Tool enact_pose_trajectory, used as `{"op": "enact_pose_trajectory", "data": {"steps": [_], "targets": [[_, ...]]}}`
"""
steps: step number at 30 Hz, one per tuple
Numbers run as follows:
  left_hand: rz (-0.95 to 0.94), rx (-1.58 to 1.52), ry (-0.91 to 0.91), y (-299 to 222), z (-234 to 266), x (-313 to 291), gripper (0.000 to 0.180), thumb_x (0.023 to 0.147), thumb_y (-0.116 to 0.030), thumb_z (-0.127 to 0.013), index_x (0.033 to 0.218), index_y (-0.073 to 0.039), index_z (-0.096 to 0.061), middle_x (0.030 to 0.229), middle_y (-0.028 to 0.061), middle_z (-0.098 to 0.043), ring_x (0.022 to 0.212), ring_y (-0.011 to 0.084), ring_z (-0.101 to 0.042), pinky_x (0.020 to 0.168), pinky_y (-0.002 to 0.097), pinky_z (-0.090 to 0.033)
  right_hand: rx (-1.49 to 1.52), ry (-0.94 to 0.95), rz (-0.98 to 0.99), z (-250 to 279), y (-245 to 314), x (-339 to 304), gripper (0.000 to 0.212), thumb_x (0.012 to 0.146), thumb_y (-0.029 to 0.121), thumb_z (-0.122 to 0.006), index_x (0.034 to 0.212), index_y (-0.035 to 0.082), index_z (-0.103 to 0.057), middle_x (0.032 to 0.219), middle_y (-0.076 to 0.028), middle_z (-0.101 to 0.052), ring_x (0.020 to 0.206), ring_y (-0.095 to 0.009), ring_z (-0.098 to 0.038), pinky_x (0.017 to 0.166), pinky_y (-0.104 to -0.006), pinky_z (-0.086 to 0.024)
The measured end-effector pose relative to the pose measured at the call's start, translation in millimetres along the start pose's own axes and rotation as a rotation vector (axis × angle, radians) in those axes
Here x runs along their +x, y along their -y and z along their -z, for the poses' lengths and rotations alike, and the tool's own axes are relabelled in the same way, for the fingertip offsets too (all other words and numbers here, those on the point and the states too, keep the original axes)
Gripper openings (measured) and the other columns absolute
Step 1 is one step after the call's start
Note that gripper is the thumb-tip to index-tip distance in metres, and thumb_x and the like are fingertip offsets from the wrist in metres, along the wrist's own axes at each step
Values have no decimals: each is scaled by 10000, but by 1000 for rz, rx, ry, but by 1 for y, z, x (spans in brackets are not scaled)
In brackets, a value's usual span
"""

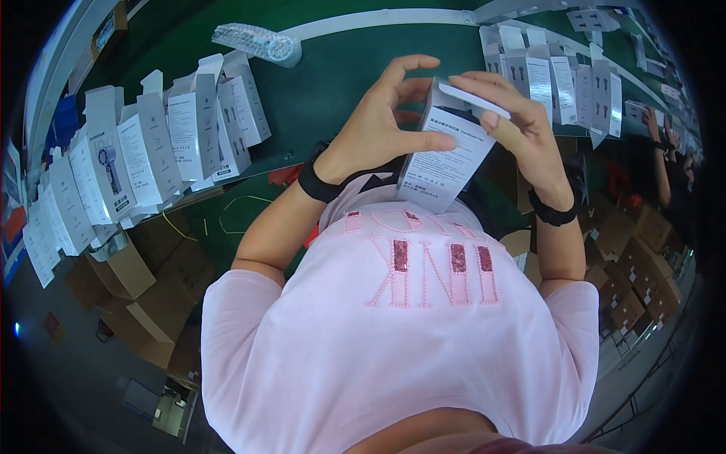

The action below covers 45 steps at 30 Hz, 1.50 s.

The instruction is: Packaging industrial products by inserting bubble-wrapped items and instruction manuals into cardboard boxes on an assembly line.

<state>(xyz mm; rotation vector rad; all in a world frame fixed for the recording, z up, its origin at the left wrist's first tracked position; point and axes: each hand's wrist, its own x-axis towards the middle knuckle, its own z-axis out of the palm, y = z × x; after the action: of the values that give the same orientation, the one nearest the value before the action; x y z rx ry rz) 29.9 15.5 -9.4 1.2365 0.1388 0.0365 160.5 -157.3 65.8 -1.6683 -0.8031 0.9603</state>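
Head view: my left hand (376, 130) grips a white printed box (446, 155), thumb flat on its text face, fingers curled at its left side, index stretched out above. My right hand (522, 121) has hold of its upper right, fingers over the top flap, thumb bent against the near edge. Box is tilted, in front of my chest, at the near edge of the green table (340, 94). Black bands on both wrists. Bubble-wrapped item (261, 45) lies on the table, well apart, far left of the box. Row of white boxes (140, 155) stands at left, flaps up; more upright boxes (560, 89) at right. Brown cartons (144, 276) below the table. Co-worker's forearm (662, 170) far right.
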Motion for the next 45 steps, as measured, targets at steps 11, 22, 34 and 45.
{"op": "enact_pose_trajectory", "data": {"steps": [11, 22, 34, 45], "targets": [[0, 10, 66, 3, -9, 12, 679, 699, -139, -846, 1274, -85, -489, 1193, 93, -592, 1129, 208, -557, 909, 367, -494, -298, 32, 94, 9, 10, -9, 290, 939, 137, -539, 1193, 53, -650, 1238, -135, -580, 1066, -244, -578, 894, -320, -453], [69, -44, 189, 18, -67, 60, 555, 810, -54, -727, 1298, -14, -467, 1202, 118, -585, 1092, 194, -577, 957, 344, -455, -291, -227, 34, 45, -25, -63, 580, 801, 232, -729, 1337, 108, -545, 1466, -282, -330, 1381, -396, -317, 1102, -447, -291], [-40, 1263, -461, 107, 99, 321, 1042, 630, -402, -851, 1473, -113, -312, 1429, 235, -406, 1318, 382, -394, 1091, 472, -301, -934, -1636, 100, 254, 7, -189, 513, 755, 138, -797, 1224, 59, -604, 1170, -128, -549, 1089, -232, -543, 929, -331, -441], [119, 1136, -536, 134, 85, 276, 583, 701, -275, -746, 1204, -37, -573, 1089, 202, -619, 1006, 334, -601, 890, 411, -477, -1317, -1186, 121, 538, -356, -149, 556, 728, 287, -777, 1217, 73, -620, 1024, -186, -613, 1000, -358, -548, 902, -446, -428]]}}
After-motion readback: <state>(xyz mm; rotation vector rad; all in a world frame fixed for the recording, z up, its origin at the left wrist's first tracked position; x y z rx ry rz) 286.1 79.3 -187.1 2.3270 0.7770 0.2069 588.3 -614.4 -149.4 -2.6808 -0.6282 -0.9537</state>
